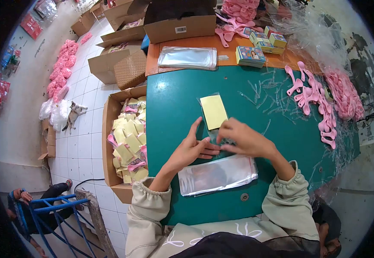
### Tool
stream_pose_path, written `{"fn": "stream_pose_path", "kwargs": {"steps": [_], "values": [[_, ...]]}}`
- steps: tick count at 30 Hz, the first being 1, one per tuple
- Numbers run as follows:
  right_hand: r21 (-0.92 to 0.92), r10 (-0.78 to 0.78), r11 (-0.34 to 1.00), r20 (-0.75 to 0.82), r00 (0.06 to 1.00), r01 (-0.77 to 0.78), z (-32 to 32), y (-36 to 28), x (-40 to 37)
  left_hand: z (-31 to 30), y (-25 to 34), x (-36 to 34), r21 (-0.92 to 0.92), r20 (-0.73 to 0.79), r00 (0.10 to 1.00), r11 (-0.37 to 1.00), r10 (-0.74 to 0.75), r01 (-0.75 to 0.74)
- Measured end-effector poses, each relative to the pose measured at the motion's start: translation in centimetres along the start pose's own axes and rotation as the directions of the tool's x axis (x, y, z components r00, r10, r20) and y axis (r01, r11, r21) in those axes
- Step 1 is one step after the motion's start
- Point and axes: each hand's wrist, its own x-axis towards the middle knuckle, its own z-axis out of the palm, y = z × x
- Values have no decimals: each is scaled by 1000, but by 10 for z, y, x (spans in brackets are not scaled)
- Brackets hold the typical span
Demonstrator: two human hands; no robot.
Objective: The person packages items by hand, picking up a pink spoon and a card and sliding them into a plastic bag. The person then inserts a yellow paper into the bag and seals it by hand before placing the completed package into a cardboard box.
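A clear plastic bag (210,136) with a yellow card (215,112) inside lies tilted on the green tabletop in front of me. My left hand (194,147) rests at the bag's lower left, fingers stretched out, one reaching up along its left edge. Bent over the lower right corner is my right hand (247,139), its fingers curled and closed on the bag's open end; the exact spot they pinch is partly hidden. Just below both hands lies a stack of empty clear bags (219,175).
Left of the table stands a carton (107,142) filled with packed yellow cards and pink spoons. Pink spoons (309,92) and plastic strips (264,92) lie at right. Small boxes (250,56) and more clear bags (187,57) sit along the back. A cat (73,115) is on the floor.
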Motion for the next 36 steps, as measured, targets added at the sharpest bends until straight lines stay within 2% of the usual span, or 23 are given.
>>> {"fn": "stream_pose_path", "kwargs": {"steps": [2,6,12,15,18,21,24,26,27,29,31,32,33,35,36], "values": [[-29,-29,999,121,992,32,4,-10,-1,0,-1,-3,7,20,1000,1000,2,-2],[-184,-29,982,80,996,43,14,-15,0,0,0,-5,13,34,999,1000,-5,4],[-237,-36,971,3,999,36,21,-17,-1,-4,3,-5,-43,-20,999,998,-51,50],[-335,-116,939,-78,990,84,25,-18,-1,-5,5,-6,-127,-73,995,990,-64,55],[-528,-184,840,-59,981,125,28,-22,1,-2,8,-4,-143,-112,992,989,-54,38],[-534,-282,824,-96,954,190,40,-15,1,5,-2,3,146,-194,976,987,100,-72],[-316,-285,914,-48,957,256,33,-13,-3,10,-6,3,302,-269,945,948,186,-100],[97,-167,981,-22,986,169,1,-12,-10,11,-4,2,232,-265,953,969,150,-88],[298,-114,949,10,993,106,-19,-8,-16,11,-3,1,196,-261,956,977,133,-82],[433,-79,901,66,995,43,-65,20,-28,10,-4,1,188,-255,957,978,135,-87],[521,179,844,-55,982,-125,-98,73,-48,11,-3,0,184,-241,962,980,124,-80],[54,299,954,-253,920,-295,-113,105,-63,12,-3,0,183,-234,966,981,112,-69],[-385,286,783,-476,832,-489,-123,106,-62,12,-1,-1,183,-228,968,981,103,-62],[-494,337,476,-662,670,-728,-117,103,-71,7,-9,0,181,-182,976,980,116,-83],[-506,315,293,-750,581,-811,-112,88,-68,4,-11,2,179,-161,978,979,131,-102]]}}
